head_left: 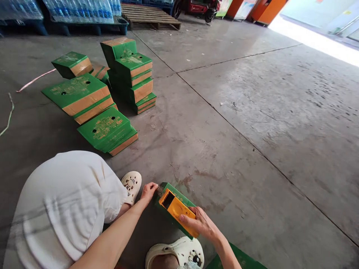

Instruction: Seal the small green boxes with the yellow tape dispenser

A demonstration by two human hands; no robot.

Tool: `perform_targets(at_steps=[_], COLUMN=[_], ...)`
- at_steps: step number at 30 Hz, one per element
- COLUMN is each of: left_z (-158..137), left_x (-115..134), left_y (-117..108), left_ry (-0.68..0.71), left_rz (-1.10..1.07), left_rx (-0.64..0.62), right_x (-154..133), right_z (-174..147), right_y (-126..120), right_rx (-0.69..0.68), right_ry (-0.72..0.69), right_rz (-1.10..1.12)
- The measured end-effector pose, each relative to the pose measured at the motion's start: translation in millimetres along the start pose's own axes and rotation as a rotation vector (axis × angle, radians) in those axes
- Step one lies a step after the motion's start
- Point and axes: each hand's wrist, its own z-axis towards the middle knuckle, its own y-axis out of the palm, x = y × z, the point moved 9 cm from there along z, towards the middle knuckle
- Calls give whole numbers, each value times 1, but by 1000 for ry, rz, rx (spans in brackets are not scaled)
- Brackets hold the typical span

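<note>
My right hand [200, 223] is closed around a flat orange-yellow package [179, 211] with a dark window at its far end. The thumb lies across its face, and the fingers go behind it. Right behind the package is a small green carton [179, 195], tilted along the same line; whether the fingers also grip it is hidden. My left hand [149, 191] is pinched at the carton's far left end. Something thin and see-through shows by its fingertips, too small to name for certain.
Green and brown cartons [105, 129] lie in a loose pile ahead on the left, beside a taller stack [137, 61]. My white clogs [175, 250] stand close to the hands. Another green surface [238, 257] shows at the bottom. Farther back are a wooden pallet [151, 15] and wrapped bottles [78, 10].
</note>
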Motion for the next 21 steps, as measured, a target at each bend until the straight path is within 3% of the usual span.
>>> perform_targets(at_steps=[6,12,17,21], left_z=[-9,-11,-41,-76], left_x=[7,9,15,46], left_y=[16,7,18,23], left_ry=[91,149,225,350], left_rz=[94,173,39,-6], left_rx=[-11,40,-102,-327], right_x=[6,-1,-7,-11], right_z=[1,-3,-5,-7], right_y=[5,6,6,6], right_rx=[-28,-30,-14,-16], right_ry=[14,10,18,15], right_rz=[55,107,155,162])
